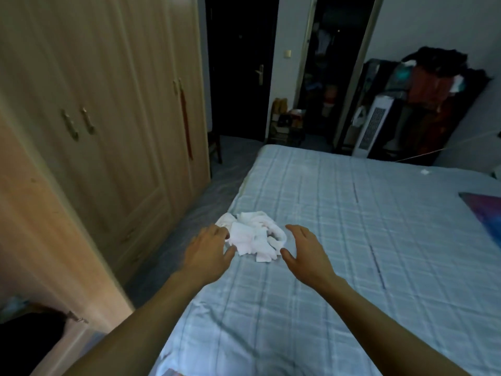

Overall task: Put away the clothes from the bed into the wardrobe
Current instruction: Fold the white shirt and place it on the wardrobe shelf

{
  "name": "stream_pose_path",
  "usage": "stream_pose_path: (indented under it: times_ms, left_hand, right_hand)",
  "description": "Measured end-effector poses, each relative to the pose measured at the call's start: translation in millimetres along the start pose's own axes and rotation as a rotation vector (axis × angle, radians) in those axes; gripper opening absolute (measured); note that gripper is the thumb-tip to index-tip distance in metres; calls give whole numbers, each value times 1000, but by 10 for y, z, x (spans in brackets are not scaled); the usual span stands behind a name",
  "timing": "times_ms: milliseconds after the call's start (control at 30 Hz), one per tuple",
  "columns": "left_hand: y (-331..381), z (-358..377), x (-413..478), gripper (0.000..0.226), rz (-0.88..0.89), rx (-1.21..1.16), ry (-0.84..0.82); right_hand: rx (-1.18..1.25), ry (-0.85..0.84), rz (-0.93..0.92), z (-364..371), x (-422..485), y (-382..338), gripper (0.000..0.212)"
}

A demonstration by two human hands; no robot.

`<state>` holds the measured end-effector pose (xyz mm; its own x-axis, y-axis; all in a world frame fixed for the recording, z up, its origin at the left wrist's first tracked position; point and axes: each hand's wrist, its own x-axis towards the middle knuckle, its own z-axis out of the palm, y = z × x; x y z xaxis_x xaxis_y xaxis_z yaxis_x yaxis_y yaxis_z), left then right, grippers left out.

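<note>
A small crumpled pile of white clothes [252,237] lies near the left edge of the bed [339,240], which has a pale blue checked cover. My left hand [210,251] hovers at the pile's left side, fingers apart, fingertips at the cloth. My right hand [305,251] is just right of the pile, open, thumb pointing toward the cloth. Neither hand holds anything. The light wooden wardrobe [103,118] stands to the left across a narrow aisle, its far doors closed. One wardrobe door [40,226] stands open close on my left.
A narrow strip of floor [217,180] runs between bed and wardrobe. A dark purple item [485,213] lies at the bed's right edge. Beyond the bed stand a white tower fan [372,126], a rack heaped with dark clothes [439,85] and two dark doorways.
</note>
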<state>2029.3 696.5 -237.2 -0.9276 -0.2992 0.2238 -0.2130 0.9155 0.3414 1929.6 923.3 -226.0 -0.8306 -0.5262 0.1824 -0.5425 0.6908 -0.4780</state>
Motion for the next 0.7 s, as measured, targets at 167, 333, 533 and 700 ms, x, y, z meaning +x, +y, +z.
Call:
stream_pose_path:
  times_ms: [167,333,533,700]
  left_hand:
    - [256,314,252,35,-31,-14,-39]
    - [193,526,598,33,-48,-28,-65]
    - [-20,909,1152,28,-30,-85,-104]
    - [-344,1298,1794,28,-11,-117,-154]
  right_hand:
    - [47,-12,27,-63,264,519,48]
    - [100,-31,57,133,530,766,55]
    - [60,-80,122,444,946,1035,57]
    - [-3,-87,203,667,1484,1180,61]
